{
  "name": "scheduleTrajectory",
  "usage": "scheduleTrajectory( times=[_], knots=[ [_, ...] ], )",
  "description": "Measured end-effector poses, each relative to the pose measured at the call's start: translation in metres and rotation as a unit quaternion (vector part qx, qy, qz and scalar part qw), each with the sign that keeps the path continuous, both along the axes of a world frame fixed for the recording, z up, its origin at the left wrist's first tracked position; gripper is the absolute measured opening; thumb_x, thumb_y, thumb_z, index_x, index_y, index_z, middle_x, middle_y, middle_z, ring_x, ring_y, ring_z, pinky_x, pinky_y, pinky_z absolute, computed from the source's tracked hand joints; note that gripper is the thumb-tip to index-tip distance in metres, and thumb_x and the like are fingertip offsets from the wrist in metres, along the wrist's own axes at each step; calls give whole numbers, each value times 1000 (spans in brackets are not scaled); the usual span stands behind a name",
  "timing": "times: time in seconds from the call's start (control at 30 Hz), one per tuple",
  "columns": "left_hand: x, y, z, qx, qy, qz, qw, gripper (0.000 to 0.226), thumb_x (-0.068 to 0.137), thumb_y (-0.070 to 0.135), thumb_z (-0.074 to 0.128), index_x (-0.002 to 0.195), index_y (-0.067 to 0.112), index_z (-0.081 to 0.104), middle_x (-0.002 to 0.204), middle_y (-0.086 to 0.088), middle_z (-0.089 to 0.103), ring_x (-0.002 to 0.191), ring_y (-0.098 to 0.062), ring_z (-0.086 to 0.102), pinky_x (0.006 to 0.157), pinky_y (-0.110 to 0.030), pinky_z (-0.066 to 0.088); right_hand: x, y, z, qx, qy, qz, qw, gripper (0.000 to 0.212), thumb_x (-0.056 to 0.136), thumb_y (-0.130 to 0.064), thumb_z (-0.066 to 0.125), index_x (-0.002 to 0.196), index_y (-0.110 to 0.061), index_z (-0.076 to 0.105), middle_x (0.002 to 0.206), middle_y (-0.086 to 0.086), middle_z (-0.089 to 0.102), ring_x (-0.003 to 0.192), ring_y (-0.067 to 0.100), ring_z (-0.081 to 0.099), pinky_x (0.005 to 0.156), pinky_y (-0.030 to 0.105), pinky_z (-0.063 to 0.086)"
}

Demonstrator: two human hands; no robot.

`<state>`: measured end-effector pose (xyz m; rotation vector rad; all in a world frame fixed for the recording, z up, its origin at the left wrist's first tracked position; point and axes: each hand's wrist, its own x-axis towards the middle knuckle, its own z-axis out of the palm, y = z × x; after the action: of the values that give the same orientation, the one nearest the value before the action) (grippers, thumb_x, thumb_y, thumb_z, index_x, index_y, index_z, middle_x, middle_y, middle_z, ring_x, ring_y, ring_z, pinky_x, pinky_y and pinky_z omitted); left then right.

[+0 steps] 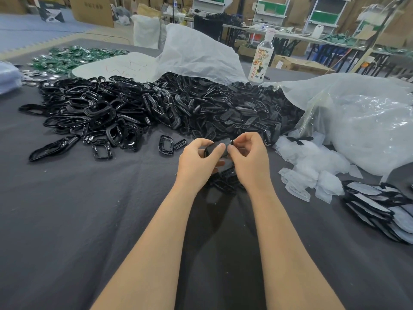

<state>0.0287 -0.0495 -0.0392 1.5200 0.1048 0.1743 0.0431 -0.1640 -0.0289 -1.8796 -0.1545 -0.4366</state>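
Two bare forearms [223, 253] reach out over the grey-clothed worktop [67, 209] and meet at a small black part [218, 146], held just above the cloth. The left hand [199, 162] has its fingers curled round the part from below, thumb pressed on top. The right hand [248, 162] pinches the part's right end between thumb and forefinger, the other fingers tucked in. Directly under both hands lies a small heap [225, 182] of similar black pieces.

Just left of the left hand a loose black frame [166, 145] lies flat. Beyond the hands spreads a big pile [134, 108] of black frames and button strips, spilling from the mouth of a slack white bag [196, 54]. Right of the right hand a clear bag [357, 121] holds clear film pieces; empty clear pouches [312, 166] lie scattered before it. A stack [380, 211] of filled pouches sits further right and nearer. A bottle [261, 57] stands upright beyond the pile, and green boards [71, 58] lie far to the left
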Motion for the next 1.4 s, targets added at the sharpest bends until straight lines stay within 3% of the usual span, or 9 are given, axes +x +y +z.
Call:
scheduleTrajectory(
  times=[0.13,0.3,0.5,0.6,0.8,0.93,1.1,1.3,1.4],
  knots=[
    [-1,1,1,14,-19,-24,999,22,95,8,57,90,28,62,89,-4,71,70,-7,71,61,-22,57,-3,3,1,-49,-10,22,999,19,86,-3,62,89,-18,51,82,-11,59,77,4,61,67,8,45],
    [-1,0,1,-2,-14,-12,1000,22,95,9,56,86,28,63,86,-5,72,76,-14,72,67,-27,59,-6,13,-1,-94,-63,-32,993,11,86,-5,62,94,-12,60,89,-1,62,70,3,57,65,5,41],
    [0,-4,0,-9,-20,33,999,21,94,11,59,84,28,63,85,-4,72,76,-13,71,63,-23,56,-11,21,-1,-117,-92,-58,987,12,88,-3,61,98,-5,65,101,5,58,80,16,62,78,27,50],
    [-1,-5,-1,25,-36,55,998,20,94,11,59,84,28,62,82,1,70,69,-2,66,54,-11,48,-10,22,-1,-98,-71,-62,991,13,87,-4,61,99,-5,68,103,7,61,83,15,62,80,23,49],
    [-2,-5,1,74,-53,65,994,13,95,15,58,90,26,61,83,6,68,66,7,62,51,-6,44,-6,21,-1,-43,8,-25,999,10,88,-6,59,94,-13,62,103,7,63,85,10,61,71,10,45],
    [-2,-4,1,79,-50,75,993,16,95,15,57,89,30,59,91,2,68,84,-9,65,59,-13,49,-11,24,0,-53,-32,-17,998,8,86,-4,61,89,-11,60,100,4,55,77,2,54,67,5,41],
    [-2,-4,1,59,-33,74,995,18,95,14,56,90,32,59,97,-1,69,94,-20,66,75,-38,59,-15,27,0,-69,-80,3,994,13,86,-2,61,89,-14,57,86,-1,59,74,0,54,66,4,39],
    [-4,-4,2,56,-44,89,993,25,95,14,55,86,36,56,95,3,67,94,-17,66,73,-30,59,-15,28,-2,-47,-73,-2,996,8,87,-8,64,92,-12,67,90,0,66,77,-3,58,69,2,39],
    [-4,-3,3,54,-41,94,993,24,96,16,56,84,38,54,95,3,67,95,-19,65,84,-42,56,-16,28,-3,-60,-91,-9,994,8,87,-7,64,91,-11,69,91,1,65,79,-3,57,71,2,40]
  ],
)
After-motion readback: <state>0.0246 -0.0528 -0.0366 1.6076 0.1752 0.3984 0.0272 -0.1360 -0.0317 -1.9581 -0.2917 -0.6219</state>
